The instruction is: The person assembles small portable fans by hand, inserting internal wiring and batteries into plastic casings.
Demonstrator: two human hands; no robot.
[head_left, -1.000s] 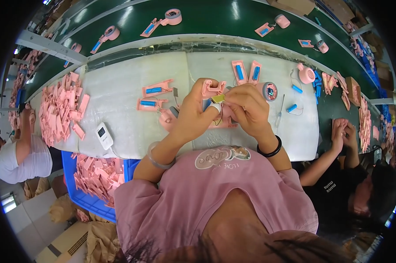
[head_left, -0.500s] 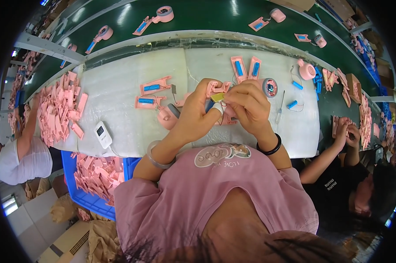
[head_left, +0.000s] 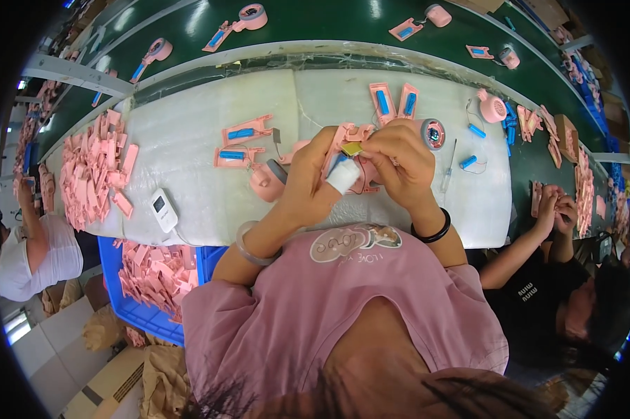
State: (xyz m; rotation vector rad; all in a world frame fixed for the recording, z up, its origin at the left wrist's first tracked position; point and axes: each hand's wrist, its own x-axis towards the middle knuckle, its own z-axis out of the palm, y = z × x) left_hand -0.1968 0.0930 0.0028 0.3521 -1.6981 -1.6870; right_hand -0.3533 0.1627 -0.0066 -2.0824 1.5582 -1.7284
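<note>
My left hand (head_left: pixel 306 178), with white tape wrapped round the thumb, grips a pink plastic handle shell (head_left: pixel 344 134). Part of a blue cylindrical battery shows in the shell beside the taped thumb. A small flat yellow piece (head_left: pixel 352 149) lies at the shell's middle, and the closed fingertips of my right hand (head_left: pixel 405 164) are on its right edge. Thin wires run below the fingers toward a pink fan head, mostly hidden behind the right hand. Just left of my hands sits another pink fan head (head_left: pixel 267 181), next to two shells with blue batteries (head_left: pixel 241 133).
Two more battery shells (head_left: pixel 382 103), a screwdriver (head_left: pixel 449 166) and loose blue batteries (head_left: pixel 476 130) lie beyond and to the right. Pink shells (head_left: pixel 95 167) pile up left, near a white device (head_left: pixel 165 211) and a blue crate (head_left: pixel 112 279). Co-workers sit both sides; a green conveyor (head_left: pixel 315 28) crosses behind.
The shell in my left hand has tilted a little, and the taped thumb has turned lower against it. Parts on the conveyor have shifted slightly left. The left co-worker's arm has moved.
</note>
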